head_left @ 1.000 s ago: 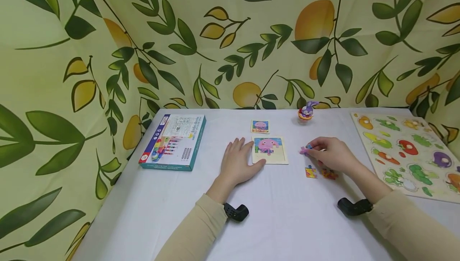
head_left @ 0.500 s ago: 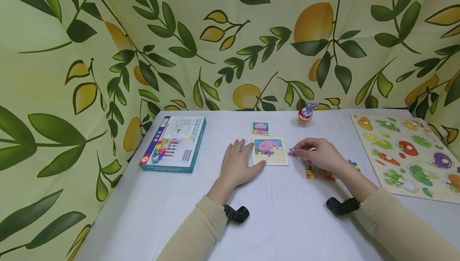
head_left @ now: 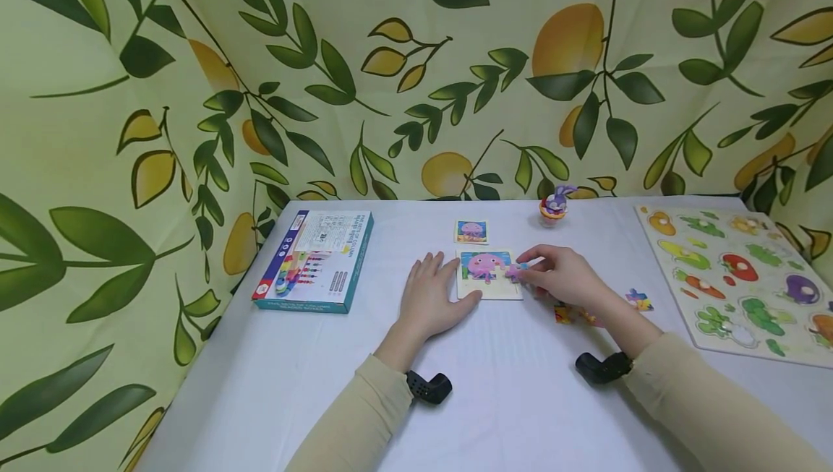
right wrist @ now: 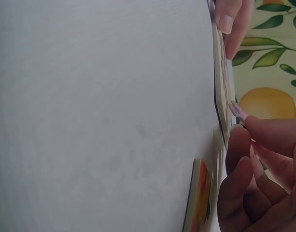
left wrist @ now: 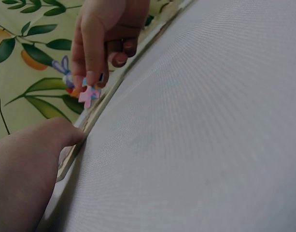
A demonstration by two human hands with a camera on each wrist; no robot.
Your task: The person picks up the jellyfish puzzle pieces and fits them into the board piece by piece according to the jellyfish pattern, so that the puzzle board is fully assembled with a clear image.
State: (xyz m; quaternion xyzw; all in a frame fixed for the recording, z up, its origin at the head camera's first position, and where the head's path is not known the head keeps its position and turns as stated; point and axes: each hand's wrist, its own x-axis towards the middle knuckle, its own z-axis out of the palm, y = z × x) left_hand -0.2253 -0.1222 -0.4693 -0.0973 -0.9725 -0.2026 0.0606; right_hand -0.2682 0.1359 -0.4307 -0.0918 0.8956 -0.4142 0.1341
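A square puzzle board (head_left: 467, 289) with a partly filled pink octopus picture lies mid-table. My left hand (head_left: 429, 298) rests at its left side, fingers spread, the thumb touching the lower edge. Between thumb and fingertips my right hand (head_left: 562, 277) pinches a pink and blue puzzle piece (left wrist: 89, 95), held over the board's right part. In the right wrist view the puzzle piece (right wrist: 238, 112) tilts just above the board (right wrist: 220, 82). Loose orange and yellow puzzle pieces (head_left: 563, 314) lie below my right hand, partly hidden by it.
Behind the board is a small octopus picture card (head_left: 471, 231). A boxed toy set (head_left: 314, 261) lies left. A purple rabbit figure (head_left: 554, 204) stands at the back. A vegetable puzzle board (head_left: 742, 277) lies right, with another loose puzzle piece (head_left: 639, 299) near it.
My right hand has moved left with the pinched puzzle piece, from beside the board to over its right part. A loose piece under the right forearm has come into view. My left hand stays put.
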